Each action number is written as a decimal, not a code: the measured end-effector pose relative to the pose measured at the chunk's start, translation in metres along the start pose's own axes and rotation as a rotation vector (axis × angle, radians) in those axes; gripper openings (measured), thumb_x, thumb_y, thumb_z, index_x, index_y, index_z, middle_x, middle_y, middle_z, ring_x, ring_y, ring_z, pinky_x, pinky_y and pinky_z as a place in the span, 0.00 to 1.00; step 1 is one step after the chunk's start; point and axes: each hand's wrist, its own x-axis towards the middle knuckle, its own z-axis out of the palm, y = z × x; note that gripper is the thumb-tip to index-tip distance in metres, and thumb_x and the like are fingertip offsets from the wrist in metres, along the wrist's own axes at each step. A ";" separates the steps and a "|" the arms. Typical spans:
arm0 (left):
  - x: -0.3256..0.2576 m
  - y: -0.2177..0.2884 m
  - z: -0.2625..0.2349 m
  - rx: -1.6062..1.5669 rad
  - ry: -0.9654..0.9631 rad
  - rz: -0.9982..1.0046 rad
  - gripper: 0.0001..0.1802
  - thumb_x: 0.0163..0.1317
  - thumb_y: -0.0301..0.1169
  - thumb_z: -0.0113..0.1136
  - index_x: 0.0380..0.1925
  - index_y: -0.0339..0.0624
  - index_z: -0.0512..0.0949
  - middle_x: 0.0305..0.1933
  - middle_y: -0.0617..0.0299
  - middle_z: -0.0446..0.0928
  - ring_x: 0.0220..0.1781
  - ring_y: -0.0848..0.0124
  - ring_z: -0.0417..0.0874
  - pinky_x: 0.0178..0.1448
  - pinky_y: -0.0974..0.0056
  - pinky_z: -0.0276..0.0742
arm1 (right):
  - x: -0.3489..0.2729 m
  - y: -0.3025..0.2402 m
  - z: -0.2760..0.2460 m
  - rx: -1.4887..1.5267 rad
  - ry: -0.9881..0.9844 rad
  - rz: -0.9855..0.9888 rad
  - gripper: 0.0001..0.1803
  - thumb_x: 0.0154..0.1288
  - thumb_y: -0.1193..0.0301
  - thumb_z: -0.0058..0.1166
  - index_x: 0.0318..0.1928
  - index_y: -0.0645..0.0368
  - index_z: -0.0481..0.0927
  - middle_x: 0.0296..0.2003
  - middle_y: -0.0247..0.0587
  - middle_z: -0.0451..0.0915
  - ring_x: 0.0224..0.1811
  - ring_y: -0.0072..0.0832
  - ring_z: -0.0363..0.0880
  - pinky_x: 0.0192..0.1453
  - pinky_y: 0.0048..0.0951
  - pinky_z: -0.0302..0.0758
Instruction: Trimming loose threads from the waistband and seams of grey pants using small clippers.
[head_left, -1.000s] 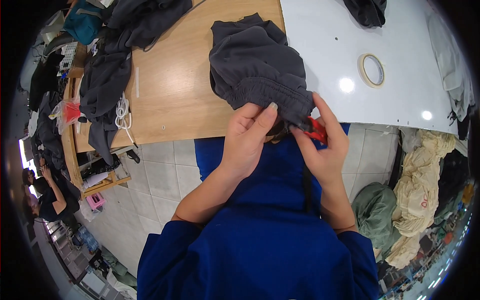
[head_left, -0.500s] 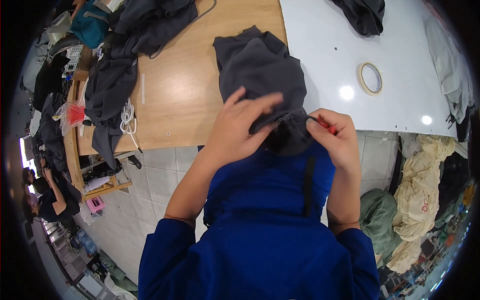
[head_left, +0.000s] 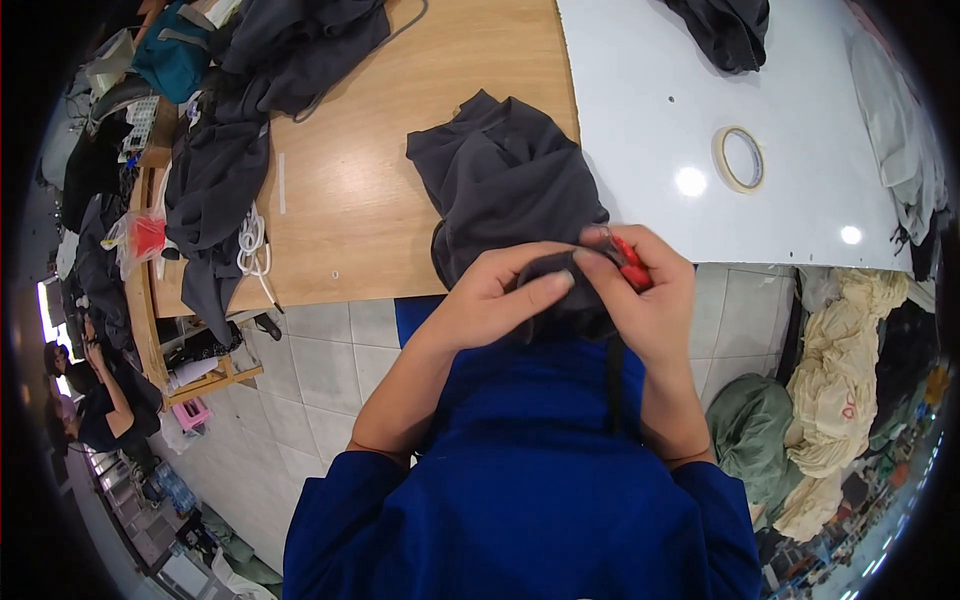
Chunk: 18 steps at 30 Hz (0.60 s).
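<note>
A dark grey cloth garment (head_left: 500,175) lies bunched on the table's near edge, its lower end hanging toward my blue top. My left hand (head_left: 490,300) is closed on the gathered end of the cloth, thumb on top. Right beside it, my right hand (head_left: 645,285) pinches the same folded edge between thumb and fingers. Tucked in that right hand is a small red-handled tool (head_left: 632,265) with a thin metal tip; most of it is hidden by the fingers, so its exact kind is unclear.
A tape roll (head_left: 740,158) lies on the white tabletop (head_left: 640,130). More dark garments (head_left: 215,190) and a white cord (head_left: 254,245) lie on the left of the wooden tabletop (head_left: 340,200). Cream cloth (head_left: 835,390) is heaped at right. Another person (head_left: 105,400) is at far left.
My left hand, blurred and lifted over the cloth before, now grips its edge. Both hands have come together lower down, and the garment has shifted toward me. Loose threads no longer show.
</note>
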 end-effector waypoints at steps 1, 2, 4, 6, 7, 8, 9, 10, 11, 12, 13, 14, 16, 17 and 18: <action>0.002 0.001 -0.001 -0.006 -0.040 -0.003 0.14 0.65 0.32 0.54 0.46 0.34 0.76 0.35 0.66 0.76 0.36 0.84 0.70 0.40 0.77 0.67 | -0.001 0.006 -0.003 0.004 -0.040 0.015 0.07 0.53 0.82 0.58 0.35 0.65 0.80 0.27 0.37 0.80 0.28 0.16 0.74 0.36 0.15 0.70; 0.004 0.001 -0.003 -0.009 -0.073 -0.005 0.14 0.64 0.32 0.55 0.44 0.34 0.76 0.35 0.67 0.75 0.36 0.85 0.70 0.38 0.78 0.66 | 0.000 0.005 -0.003 0.005 -0.039 0.016 0.07 0.53 0.82 0.58 0.35 0.65 0.80 0.27 0.37 0.80 0.28 0.16 0.74 0.36 0.15 0.70; 0.006 -0.002 -0.004 -0.130 -0.069 -0.068 0.13 0.64 0.32 0.55 0.43 0.34 0.76 0.36 0.66 0.75 0.36 0.84 0.70 0.39 0.77 0.67 | 0.002 0.004 0.001 -0.012 0.063 -0.184 0.05 0.56 0.81 0.57 0.34 0.64 0.81 0.26 0.37 0.79 0.28 0.17 0.75 0.35 0.15 0.70; 0.008 -0.003 -0.004 -0.252 -0.064 -0.129 0.13 0.64 0.32 0.54 0.42 0.33 0.76 0.37 0.66 0.75 0.37 0.83 0.70 0.41 0.76 0.67 | 0.003 0.004 0.004 0.042 0.125 -0.219 0.03 0.61 0.78 0.54 0.33 0.65 0.79 0.25 0.37 0.78 0.28 0.19 0.76 0.33 0.15 0.70; 0.010 -0.004 -0.004 -0.306 -0.069 -0.063 0.13 0.64 0.32 0.53 0.42 0.33 0.76 0.41 0.65 0.74 0.40 0.81 0.70 0.45 0.75 0.66 | 0.003 0.004 0.003 0.182 0.148 -0.164 0.05 0.63 0.76 0.53 0.33 0.66 0.78 0.25 0.37 0.78 0.27 0.20 0.76 0.33 0.16 0.70; 0.011 -0.005 -0.003 -0.362 -0.071 0.004 0.14 0.65 0.33 0.52 0.42 0.33 0.76 0.45 0.63 0.73 0.43 0.79 0.70 0.49 0.74 0.65 | 0.003 0.004 0.001 0.321 0.168 -0.107 0.07 0.66 0.74 0.51 0.32 0.67 0.77 0.25 0.37 0.78 0.27 0.20 0.76 0.32 0.16 0.71; 0.012 -0.004 0.000 -0.318 -0.060 0.064 0.14 0.65 0.33 0.50 0.42 0.33 0.76 0.54 0.59 0.69 0.53 0.73 0.68 0.58 0.69 0.62 | 0.003 0.005 0.000 0.354 0.146 -0.117 0.09 0.67 0.71 0.49 0.34 0.66 0.75 0.26 0.38 0.78 0.28 0.21 0.77 0.31 0.17 0.71; 0.013 -0.005 0.005 -0.319 -0.059 0.065 0.14 0.65 0.33 0.50 0.42 0.33 0.76 0.54 0.59 0.69 0.53 0.73 0.68 0.58 0.69 0.62 | 0.003 0.004 0.000 0.354 0.144 -0.116 0.09 0.67 0.71 0.49 0.34 0.66 0.75 0.26 0.38 0.78 0.28 0.21 0.77 0.31 0.17 0.71; 0.014 -0.006 0.009 -0.359 -0.031 0.117 0.14 0.65 0.33 0.50 0.43 0.33 0.76 0.57 0.58 0.67 0.56 0.72 0.67 0.61 0.68 0.60 | 0.002 0.001 0.002 0.342 0.151 -0.077 0.10 0.68 0.69 0.48 0.33 0.65 0.74 0.26 0.40 0.78 0.27 0.21 0.76 0.30 0.18 0.70; 0.015 -0.006 0.012 -0.398 -0.003 0.168 0.15 0.64 0.33 0.50 0.43 0.33 0.76 0.60 0.57 0.65 0.59 0.71 0.65 0.64 0.66 0.59 | 0.001 -0.001 0.002 0.330 0.159 -0.038 0.11 0.69 0.67 0.47 0.33 0.63 0.73 0.26 0.41 0.78 0.26 0.21 0.76 0.29 0.18 0.69; 0.015 -0.005 0.011 -0.381 -0.006 0.162 0.14 0.65 0.30 0.49 0.47 0.33 0.73 0.58 0.57 0.68 0.59 0.70 0.67 0.64 0.65 0.61 | 0.001 -0.003 0.002 0.329 0.158 -0.037 0.11 0.69 0.67 0.47 0.33 0.63 0.73 0.26 0.41 0.78 0.26 0.21 0.76 0.29 0.18 0.69; 0.016 -0.004 0.011 -0.383 -0.005 0.161 0.14 0.65 0.30 0.49 0.47 0.33 0.73 0.58 0.57 0.68 0.59 0.70 0.67 0.64 0.65 0.61 | 0.000 -0.004 0.002 0.355 0.157 -0.015 0.11 0.69 0.67 0.47 0.33 0.63 0.72 0.26 0.41 0.78 0.26 0.21 0.76 0.29 0.18 0.69; 0.016 0.000 0.008 -0.003 -0.055 0.234 0.14 0.65 0.27 0.47 0.49 0.34 0.72 0.55 0.57 0.71 0.56 0.70 0.71 0.61 0.66 0.63 | -0.001 -0.007 -0.001 0.381 0.156 0.009 0.11 0.69 0.67 0.47 0.33 0.63 0.72 0.26 0.42 0.78 0.26 0.21 0.76 0.28 0.18 0.69; 0.014 0.000 0.007 0.131 -0.062 0.207 0.14 0.66 0.25 0.46 0.50 0.35 0.71 0.51 0.58 0.73 0.53 0.71 0.73 0.60 0.68 0.65 | -0.001 -0.009 -0.005 0.431 0.135 0.060 0.11 0.69 0.67 0.46 0.33 0.62 0.72 0.27 0.42 0.78 0.25 0.21 0.77 0.28 0.17 0.69; 0.014 0.003 0.009 0.099 -0.102 0.161 0.11 0.65 0.24 0.44 0.44 0.34 0.71 0.55 0.51 0.71 0.56 0.66 0.72 0.61 0.62 0.64 | -0.001 -0.010 -0.007 0.481 0.114 0.111 0.12 0.69 0.67 0.46 0.32 0.62 0.72 0.27 0.43 0.79 0.25 0.20 0.77 0.28 0.17 0.69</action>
